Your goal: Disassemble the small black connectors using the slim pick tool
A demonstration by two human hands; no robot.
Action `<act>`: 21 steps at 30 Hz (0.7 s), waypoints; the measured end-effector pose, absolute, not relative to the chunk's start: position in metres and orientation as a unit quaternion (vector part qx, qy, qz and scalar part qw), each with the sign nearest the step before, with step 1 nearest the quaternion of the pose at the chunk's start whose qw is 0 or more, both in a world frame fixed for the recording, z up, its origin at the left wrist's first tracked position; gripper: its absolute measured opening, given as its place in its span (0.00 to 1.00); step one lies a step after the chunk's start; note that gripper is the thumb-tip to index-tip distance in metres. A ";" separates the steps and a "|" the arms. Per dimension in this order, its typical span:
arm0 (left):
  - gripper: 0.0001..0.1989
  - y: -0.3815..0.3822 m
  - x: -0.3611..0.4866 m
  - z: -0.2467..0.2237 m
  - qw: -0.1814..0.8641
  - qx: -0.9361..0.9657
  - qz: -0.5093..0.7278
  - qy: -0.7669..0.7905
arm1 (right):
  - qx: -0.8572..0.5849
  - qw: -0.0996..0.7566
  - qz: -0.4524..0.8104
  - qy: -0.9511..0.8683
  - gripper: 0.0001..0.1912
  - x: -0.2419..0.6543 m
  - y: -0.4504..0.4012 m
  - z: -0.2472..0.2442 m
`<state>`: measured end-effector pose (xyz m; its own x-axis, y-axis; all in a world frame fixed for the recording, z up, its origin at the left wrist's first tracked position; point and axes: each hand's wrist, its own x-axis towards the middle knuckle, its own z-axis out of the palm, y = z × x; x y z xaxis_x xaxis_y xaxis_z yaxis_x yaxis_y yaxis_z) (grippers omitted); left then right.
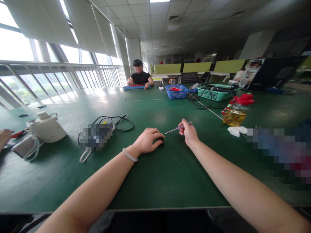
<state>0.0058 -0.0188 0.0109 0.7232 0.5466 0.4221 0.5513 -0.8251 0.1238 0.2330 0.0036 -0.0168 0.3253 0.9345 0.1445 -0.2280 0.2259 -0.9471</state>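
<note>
Red-lidded bottle (235, 116) stands beyond the right hand (190, 133) gripping a screwdriver (173, 130); left hand (146, 140) pinches a black part (160, 139).

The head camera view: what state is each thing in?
Left hand: fingers and thumb around small black piece
Small black piece: partly covered
Right hand: gripping screwdriver
Screwdriver: held, tip apart from the piece
Bottle: red lid on, partly filled
Blue basket: holding a red item
Green basket: dark cables inside
Window blinds: partly lowered
Ceiling light: lit

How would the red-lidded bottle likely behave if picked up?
The bottle probably feels weighty, given the amber liquid inside. That liquid would likely slosh, since space shows above it. The curved strap looks floppy and may swing.
</note>
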 end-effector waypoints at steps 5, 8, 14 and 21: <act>0.12 -0.018 0.006 0.011 0.001 -0.929 -0.221 -0.297 | -0.449 0.680 0.430 -0.388 0.19 0.232 0.004 -0.017; 0.12 -0.018 0.006 0.010 -0.001 -0.927 -0.225 -0.299 | -0.448 0.680 0.430 -0.389 0.19 0.232 0.003 -0.016; 0.15 -0.019 0.006 0.008 -0.032 -0.923 -0.230 -0.306 | -0.448 0.680 0.432 -0.387 0.19 0.231 0.002 -0.015; 0.14 -0.018 0.004 0.008 -0.071 -0.924 -0.230 -0.296 | -0.446 0.681 0.432 -0.388 0.19 0.232 0.003 -0.016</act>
